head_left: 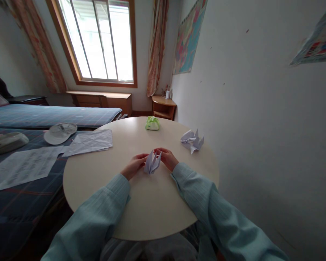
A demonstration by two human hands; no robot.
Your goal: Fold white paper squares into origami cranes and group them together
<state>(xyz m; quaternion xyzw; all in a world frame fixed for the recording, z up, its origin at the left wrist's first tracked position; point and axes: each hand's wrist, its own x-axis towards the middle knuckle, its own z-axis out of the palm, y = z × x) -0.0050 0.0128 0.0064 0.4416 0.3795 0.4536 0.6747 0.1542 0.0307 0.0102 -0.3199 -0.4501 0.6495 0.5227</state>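
Between my two hands is a folded white paper crane (152, 163), its pointed parts sticking up above the round table (119, 195). My left hand (137, 164) grips its left side, with the fingertips partly behind the paper. On the other side my right hand (166, 158) pinches the upper right part with bent fingers. Farther right lie other folded paper cranes (192, 140), close together, apart from my hands.
A green and white tissue pack (152, 123) sits near the table's far edge. Paper sheets (91, 142) overlap the left edge, beside a bed (43, 194) bearing a pale cap (60, 133) and printed pages (27, 165). A wall (255, 137) rises at the right.
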